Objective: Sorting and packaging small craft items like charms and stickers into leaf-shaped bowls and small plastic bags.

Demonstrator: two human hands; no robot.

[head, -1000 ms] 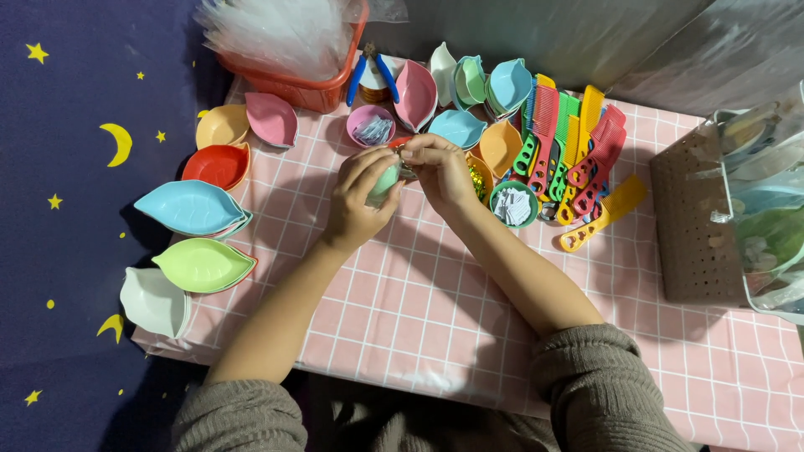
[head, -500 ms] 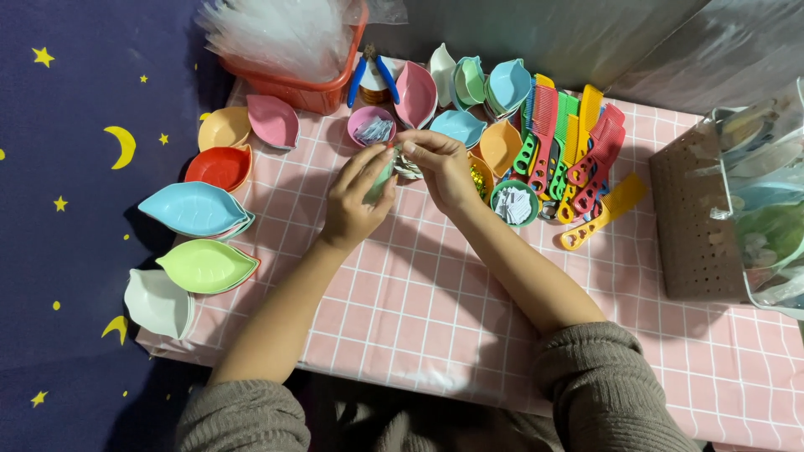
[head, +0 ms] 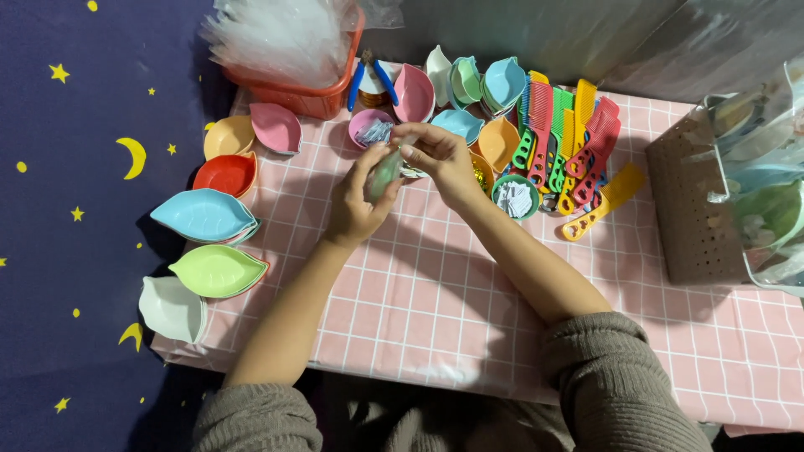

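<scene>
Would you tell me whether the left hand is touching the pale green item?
Touching: the head view shows the left hand with its fingers wrapped around the pale green item.

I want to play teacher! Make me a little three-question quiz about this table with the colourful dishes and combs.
1. True or false: the left hand holds a small pale green piece.
2. Which leaf-shaped dish lies nearest the table's front left corner? A) the white dish B) the red bowl C) the blue dish
3. Fill in: the pile of combs lies on the ____ checked tablecloth.

Key: 1 true. 2 A. 3 pink.

Note: the right hand meets the left over the small purple bowl, fingers pinched; what it pinches is too small to tell.
</scene>
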